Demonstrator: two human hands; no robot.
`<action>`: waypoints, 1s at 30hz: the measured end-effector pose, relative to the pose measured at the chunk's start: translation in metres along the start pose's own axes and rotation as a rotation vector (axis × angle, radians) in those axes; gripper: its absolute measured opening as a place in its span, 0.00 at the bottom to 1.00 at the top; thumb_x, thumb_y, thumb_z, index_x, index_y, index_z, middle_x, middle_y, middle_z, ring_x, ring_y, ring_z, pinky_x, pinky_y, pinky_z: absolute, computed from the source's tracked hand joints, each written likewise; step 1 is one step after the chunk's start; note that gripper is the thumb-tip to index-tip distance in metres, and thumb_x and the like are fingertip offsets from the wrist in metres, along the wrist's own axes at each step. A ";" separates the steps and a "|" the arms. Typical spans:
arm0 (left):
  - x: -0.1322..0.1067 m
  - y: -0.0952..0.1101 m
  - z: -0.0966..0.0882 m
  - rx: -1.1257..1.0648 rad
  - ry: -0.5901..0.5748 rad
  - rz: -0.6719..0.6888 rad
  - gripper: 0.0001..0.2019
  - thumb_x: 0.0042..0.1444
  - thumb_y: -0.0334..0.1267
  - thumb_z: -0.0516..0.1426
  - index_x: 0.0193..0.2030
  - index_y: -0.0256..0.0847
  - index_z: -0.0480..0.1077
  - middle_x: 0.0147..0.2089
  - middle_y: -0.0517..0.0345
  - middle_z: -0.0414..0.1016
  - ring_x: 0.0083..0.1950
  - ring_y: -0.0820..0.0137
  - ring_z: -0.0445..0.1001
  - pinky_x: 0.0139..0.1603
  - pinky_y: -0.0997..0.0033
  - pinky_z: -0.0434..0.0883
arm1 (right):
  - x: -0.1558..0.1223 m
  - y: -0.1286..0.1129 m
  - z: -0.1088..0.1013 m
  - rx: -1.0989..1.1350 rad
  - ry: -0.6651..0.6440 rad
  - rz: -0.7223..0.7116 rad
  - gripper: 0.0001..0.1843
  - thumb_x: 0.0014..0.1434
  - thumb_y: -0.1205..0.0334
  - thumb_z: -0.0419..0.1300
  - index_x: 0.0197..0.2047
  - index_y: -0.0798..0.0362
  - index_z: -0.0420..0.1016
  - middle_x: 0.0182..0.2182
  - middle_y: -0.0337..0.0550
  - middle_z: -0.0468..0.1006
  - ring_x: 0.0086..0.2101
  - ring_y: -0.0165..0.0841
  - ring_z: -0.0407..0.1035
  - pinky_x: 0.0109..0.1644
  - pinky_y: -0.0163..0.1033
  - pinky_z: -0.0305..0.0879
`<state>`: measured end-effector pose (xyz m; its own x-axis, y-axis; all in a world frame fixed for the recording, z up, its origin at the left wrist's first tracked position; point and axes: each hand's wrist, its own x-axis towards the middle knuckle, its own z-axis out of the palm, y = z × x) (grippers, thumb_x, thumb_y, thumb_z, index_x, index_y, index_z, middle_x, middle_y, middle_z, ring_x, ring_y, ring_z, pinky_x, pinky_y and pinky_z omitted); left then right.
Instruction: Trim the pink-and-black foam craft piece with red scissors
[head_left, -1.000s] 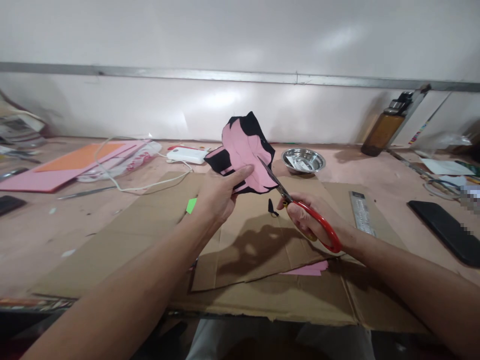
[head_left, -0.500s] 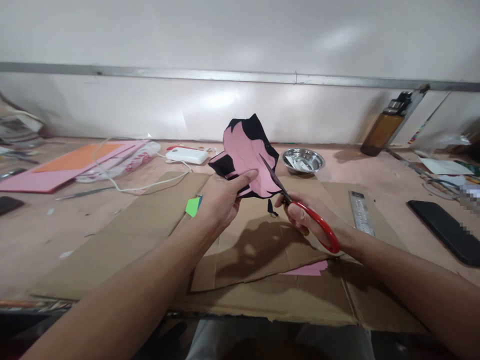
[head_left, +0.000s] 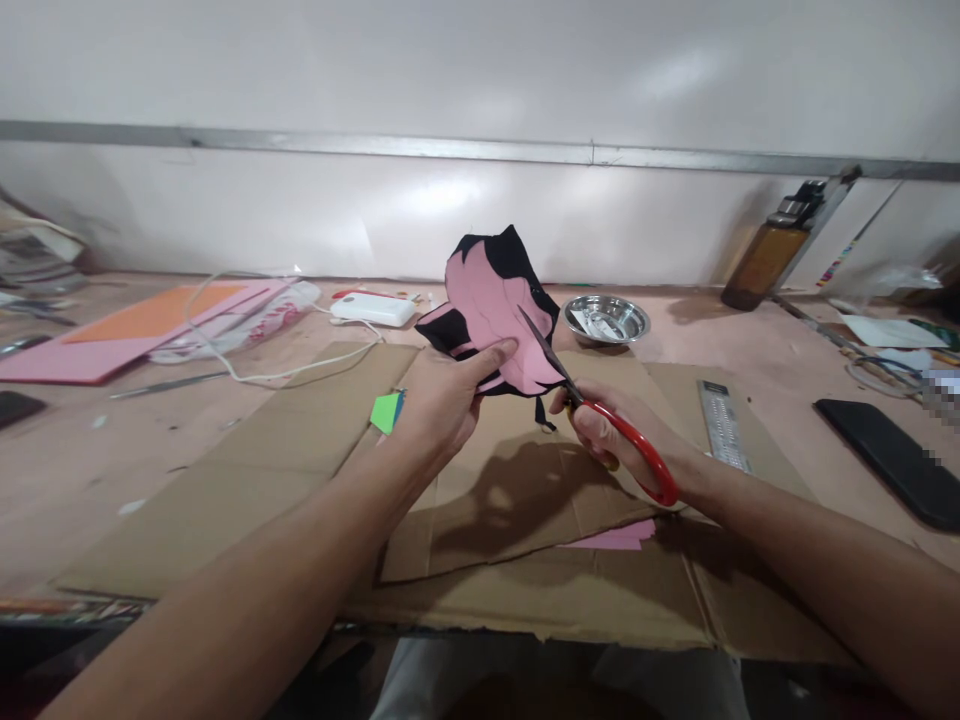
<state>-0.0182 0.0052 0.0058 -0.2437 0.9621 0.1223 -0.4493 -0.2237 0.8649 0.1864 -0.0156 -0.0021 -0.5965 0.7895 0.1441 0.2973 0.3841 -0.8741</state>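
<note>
My left hand (head_left: 457, 395) pinches a pink and black cut-out sheet (head_left: 487, 300) by its lower left part, thumb on the pink face; whether it is paper, foam or cloth I cannot tell. The cut-out is held up above the cardboard. My right hand (head_left: 611, 425) is closed around red-handled scissors (head_left: 637, 445), whose dark blade lies across the right side of the pink face. The other blade is hidden behind the sheet. A small black scrap (head_left: 541, 412) shows just below the cut-out, left of my right fingers.
Brown cardboard (head_left: 247, 470) covers the table's front, with pink pieces (head_left: 615, 536) under its top layer. Behind stand a steel bowl (head_left: 606, 320) and a white power bank (head_left: 373, 308) with a cable. A steel ruler (head_left: 723, 425) and black phone (head_left: 892, 460) lie right; pink sheets (head_left: 45, 355) lie left.
Almost nothing differs. The cut-out and the scissors have stayed nearly in place, and the view has shifted very slightly.
</note>
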 end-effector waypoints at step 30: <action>0.006 0.012 -0.004 -0.026 -0.052 -0.071 0.09 0.44 0.34 0.70 0.34 0.45 0.79 0.42 0.57 0.83 0.43 0.64 0.81 0.43 0.71 0.77 | -0.001 -0.004 0.000 0.018 0.052 0.058 0.24 0.66 0.40 0.50 0.45 0.53 0.72 0.22 0.33 0.63 0.21 0.27 0.54 0.27 0.36 0.56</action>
<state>-0.0280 0.0076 0.0150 -0.1660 0.9823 0.0864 -0.4859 -0.1577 0.8597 0.1859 -0.0178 0.0019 -0.5392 0.8341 0.1162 0.3168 0.3287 -0.8897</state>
